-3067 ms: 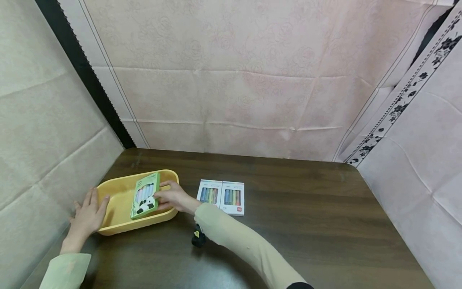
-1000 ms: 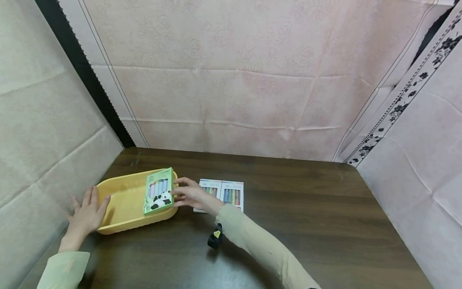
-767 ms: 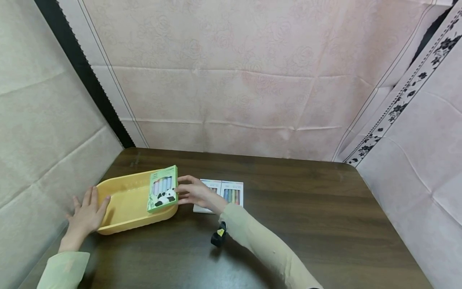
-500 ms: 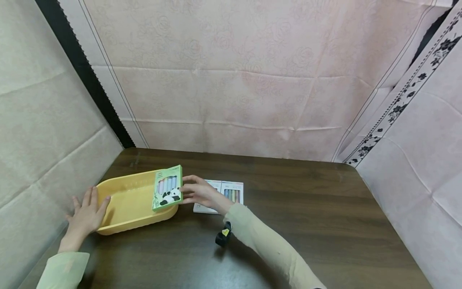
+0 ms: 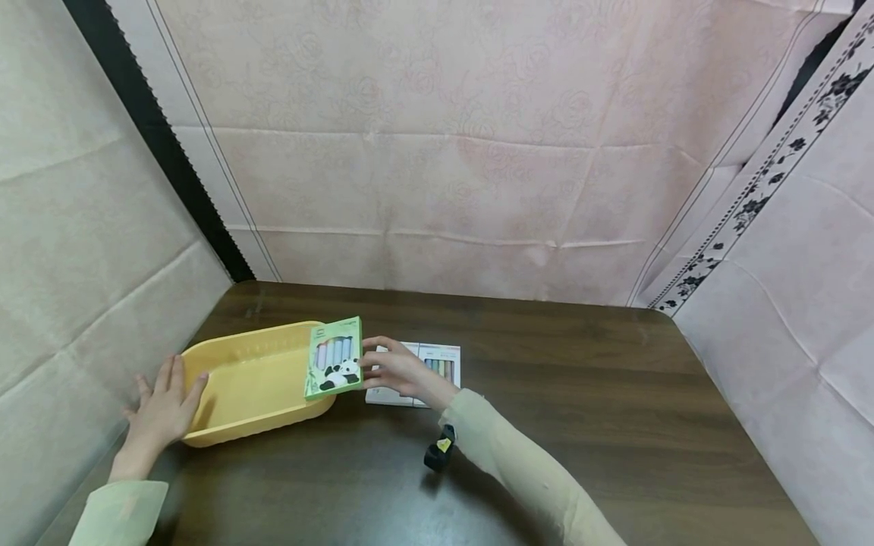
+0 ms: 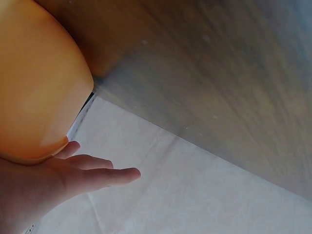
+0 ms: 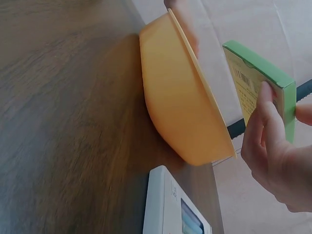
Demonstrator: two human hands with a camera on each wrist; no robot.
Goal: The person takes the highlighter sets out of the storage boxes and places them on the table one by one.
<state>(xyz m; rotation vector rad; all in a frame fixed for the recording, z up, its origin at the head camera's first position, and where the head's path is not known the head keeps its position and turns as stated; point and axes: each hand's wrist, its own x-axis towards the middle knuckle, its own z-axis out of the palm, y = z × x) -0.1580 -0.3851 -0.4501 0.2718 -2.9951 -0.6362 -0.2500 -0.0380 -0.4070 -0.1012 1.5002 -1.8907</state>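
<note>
My right hand (image 5: 403, 369) pinches the right edge of a green box of coloured sticks (image 5: 334, 359) with a panda on its front; whether they are pens or crayons I cannot tell. In the right wrist view the box (image 7: 258, 80) is raised above the rim of a yellow tray (image 7: 180, 92), fingers on its printed back. In the head view the box overlaps the right end of the tray (image 5: 256, 428). My left hand (image 5: 160, 413) rests with spread fingers on the tray's left rim. The left wrist view shows that hand (image 6: 63, 178) against the tray's outer wall (image 6: 44, 83).
Two white boxes with coloured sticks (image 5: 439, 368) lie side by side on the brown wooden table (image 5: 580, 425), partly behind my right hand. Pale cloth walls (image 5: 444, 189) enclose the table at the back and both sides. A black device (image 5: 439, 453) is on my right wrist.
My right hand has carried the green box rightward, from inside the tray to over its right end. It now covers more of the white boxes. My left hand has stayed on the tray.
</note>
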